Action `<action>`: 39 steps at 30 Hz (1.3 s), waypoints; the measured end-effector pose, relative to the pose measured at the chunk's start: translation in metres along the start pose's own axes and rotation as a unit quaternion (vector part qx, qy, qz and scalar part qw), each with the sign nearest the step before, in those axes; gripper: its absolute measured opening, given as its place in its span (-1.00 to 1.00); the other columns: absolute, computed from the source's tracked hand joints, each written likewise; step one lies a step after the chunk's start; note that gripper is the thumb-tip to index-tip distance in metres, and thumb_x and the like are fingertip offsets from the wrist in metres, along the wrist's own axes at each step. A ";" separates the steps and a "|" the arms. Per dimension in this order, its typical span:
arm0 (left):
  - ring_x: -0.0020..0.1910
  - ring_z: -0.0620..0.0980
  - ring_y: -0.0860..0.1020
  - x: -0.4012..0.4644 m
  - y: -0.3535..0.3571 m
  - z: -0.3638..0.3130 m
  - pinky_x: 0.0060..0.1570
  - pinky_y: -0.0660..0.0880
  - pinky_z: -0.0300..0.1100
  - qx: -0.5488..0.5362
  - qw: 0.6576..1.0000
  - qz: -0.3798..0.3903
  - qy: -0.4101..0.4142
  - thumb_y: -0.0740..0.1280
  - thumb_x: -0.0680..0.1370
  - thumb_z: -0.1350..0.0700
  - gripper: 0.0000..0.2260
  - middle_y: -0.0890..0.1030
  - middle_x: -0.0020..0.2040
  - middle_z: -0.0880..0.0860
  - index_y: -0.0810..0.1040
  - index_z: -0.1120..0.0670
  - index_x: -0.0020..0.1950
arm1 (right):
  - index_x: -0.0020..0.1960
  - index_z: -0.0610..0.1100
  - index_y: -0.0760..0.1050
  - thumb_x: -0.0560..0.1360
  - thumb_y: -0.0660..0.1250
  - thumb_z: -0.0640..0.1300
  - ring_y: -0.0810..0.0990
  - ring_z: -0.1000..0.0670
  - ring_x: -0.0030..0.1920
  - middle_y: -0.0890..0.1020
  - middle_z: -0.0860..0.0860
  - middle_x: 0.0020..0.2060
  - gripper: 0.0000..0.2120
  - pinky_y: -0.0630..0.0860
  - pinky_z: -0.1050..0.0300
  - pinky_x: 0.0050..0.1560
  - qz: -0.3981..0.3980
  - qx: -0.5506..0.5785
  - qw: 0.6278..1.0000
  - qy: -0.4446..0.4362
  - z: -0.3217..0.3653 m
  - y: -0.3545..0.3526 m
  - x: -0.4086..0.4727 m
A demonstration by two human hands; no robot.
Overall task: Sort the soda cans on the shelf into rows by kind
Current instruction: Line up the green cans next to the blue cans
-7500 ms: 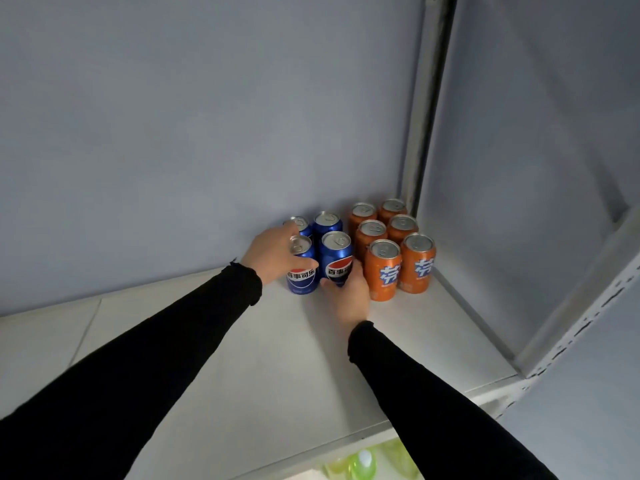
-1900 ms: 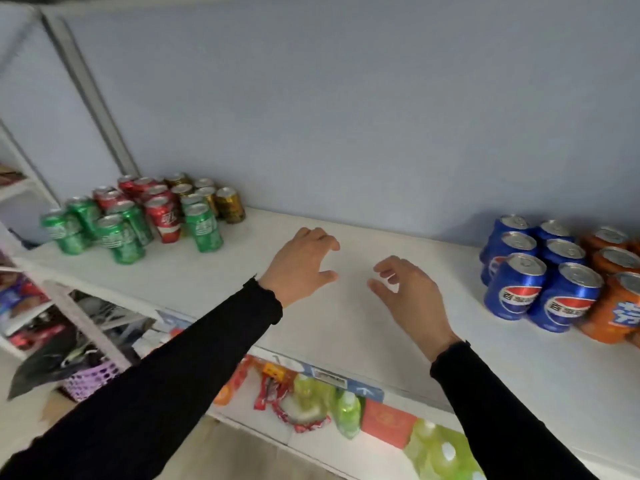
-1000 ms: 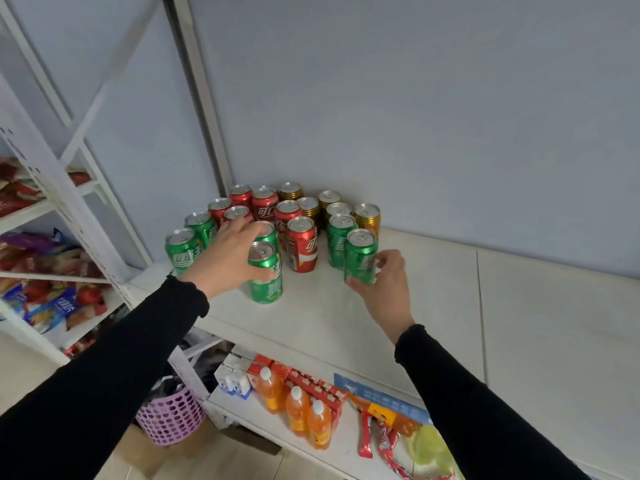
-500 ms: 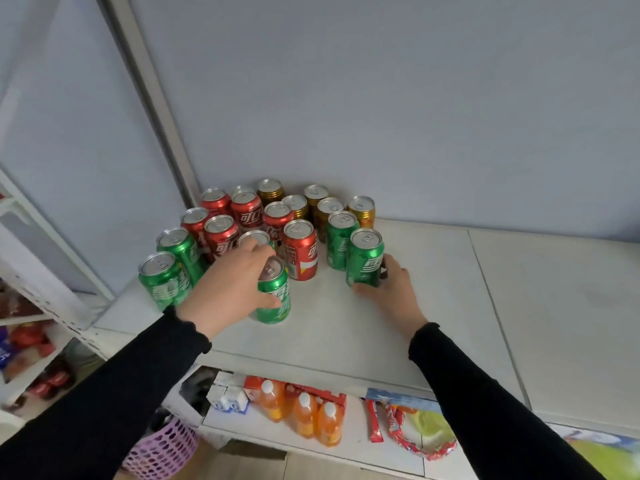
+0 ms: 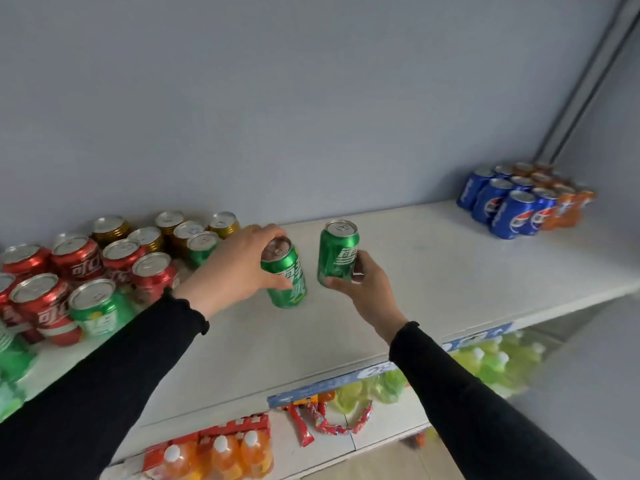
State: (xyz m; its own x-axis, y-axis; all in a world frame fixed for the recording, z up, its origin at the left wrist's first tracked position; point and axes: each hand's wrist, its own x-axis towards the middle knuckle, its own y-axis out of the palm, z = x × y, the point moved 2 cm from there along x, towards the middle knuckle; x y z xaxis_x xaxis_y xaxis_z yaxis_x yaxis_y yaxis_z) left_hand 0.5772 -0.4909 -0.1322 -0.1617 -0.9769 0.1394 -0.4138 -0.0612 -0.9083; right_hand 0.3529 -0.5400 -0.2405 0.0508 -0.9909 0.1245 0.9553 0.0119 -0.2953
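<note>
Spanning the view, the white flat shelf carries a mixed cluster of red, gold and green cans at your left and blue and orange cans at far right. Your left hand has its fingers closed around one tilted green aluminium can. Your right hand grips a second green can, just beside the first, both mid-shelf.
</note>
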 end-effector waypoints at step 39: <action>0.11 0.13 0.49 0.407 0.210 -0.229 0.09 0.49 0.04 0.066 0.998 0.013 -0.013 0.57 0.34 0.04 -0.39 0.51 0.17 0.10 0.40 0.06 0.31 | 0.42 -0.10 0.30 0.46 0.46 -0.15 0.52 -0.07 0.30 0.52 -0.09 0.27 -0.41 0.48 -0.02 0.31 -0.173 -0.123 0.977 -0.009 -0.180 -0.248 0.305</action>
State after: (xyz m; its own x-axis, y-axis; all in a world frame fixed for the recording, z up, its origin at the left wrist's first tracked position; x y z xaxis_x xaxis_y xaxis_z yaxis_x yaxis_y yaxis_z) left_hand 0.2194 -0.8546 -0.1762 -0.1467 -0.9835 0.1063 -0.2874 -0.0604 -0.9559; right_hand 0.0787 -0.8695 -0.2996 -0.2553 -0.9276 0.2727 0.8177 -0.3576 -0.4510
